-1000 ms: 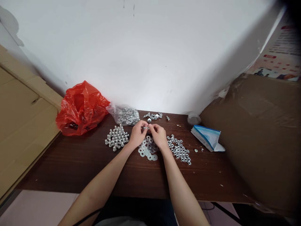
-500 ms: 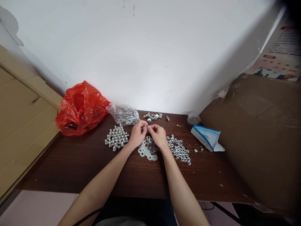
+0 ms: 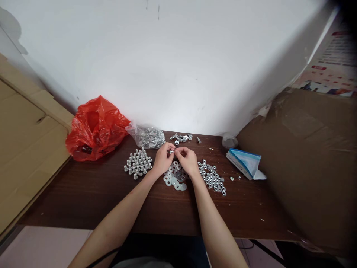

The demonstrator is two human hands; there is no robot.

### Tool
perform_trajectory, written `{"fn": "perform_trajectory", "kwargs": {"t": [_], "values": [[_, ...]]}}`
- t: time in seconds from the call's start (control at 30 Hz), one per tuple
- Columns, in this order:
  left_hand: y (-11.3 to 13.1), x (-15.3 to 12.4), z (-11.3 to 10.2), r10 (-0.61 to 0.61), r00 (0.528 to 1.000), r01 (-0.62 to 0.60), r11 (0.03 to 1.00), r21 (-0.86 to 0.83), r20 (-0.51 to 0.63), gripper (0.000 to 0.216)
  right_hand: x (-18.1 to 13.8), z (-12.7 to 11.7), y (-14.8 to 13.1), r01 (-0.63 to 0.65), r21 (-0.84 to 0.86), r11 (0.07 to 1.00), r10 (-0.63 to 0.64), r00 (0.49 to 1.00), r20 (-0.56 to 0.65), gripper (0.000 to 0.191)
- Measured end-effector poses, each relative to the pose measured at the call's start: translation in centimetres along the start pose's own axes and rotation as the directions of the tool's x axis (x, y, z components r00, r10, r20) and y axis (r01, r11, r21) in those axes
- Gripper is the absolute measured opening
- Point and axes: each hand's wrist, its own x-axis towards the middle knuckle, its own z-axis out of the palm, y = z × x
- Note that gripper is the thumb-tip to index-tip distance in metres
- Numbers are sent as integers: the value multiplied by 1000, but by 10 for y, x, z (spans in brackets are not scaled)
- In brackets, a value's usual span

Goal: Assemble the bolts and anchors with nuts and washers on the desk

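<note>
Between my fingertips is a small silver bolt [image 3: 171, 152], lying roughly sideways. My left hand [image 3: 163, 158] pinches it from the left, and my right hand [image 3: 187, 160] closes on its right end; whether a nut or washer is on it is too small to tell. Under and between my hands lie flat round washers [image 3: 174, 181]. Left of them, a cluster of bolts [image 3: 138, 163] stands mostly upright. Hex nuts [image 3: 214, 180] spread out to the right of my right hand. Behind my hands, bolts fitted with other hardware [image 3: 181, 138] lie in a small pile.
A clear bag of metal parts [image 3: 150, 137] and a red plastic bag [image 3: 97, 128] sit at the back left. To the right are a round clear container [image 3: 230, 140] and a blue-white packet [image 3: 247, 163]. Cardboard [image 3: 301, 156] flanks the brown table [image 3: 92, 197]; a white wall stands behind.
</note>
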Motion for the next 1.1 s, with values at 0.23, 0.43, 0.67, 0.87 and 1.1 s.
{"fn": "perform_trajectory", "kwargs": {"t": [0.23,0.43,0.67,0.87,1.1], "values": [[0,0,0,-6,1000,6,1000,-14,10,19,-1,-1,-1,9,-100,995,-9,1000,6,35],[3,0,0,-22,1000,22,999,-41,8,21,0,-1,2,14,8,1000,-14,1000,-9,41],[1,-1,1,-10,1000,8,997,-79,-27,47,4,2,10,48,93,994,-51,998,35,29],[1,-3,2,24,999,-29,989,-146,-39,59,8,5,20,30,204,978,-37,999,31,31],[-4,2,0,-82,993,65,982,-177,-90,40,12,8,24,-10,311,950,27,998,-52,33]]}}
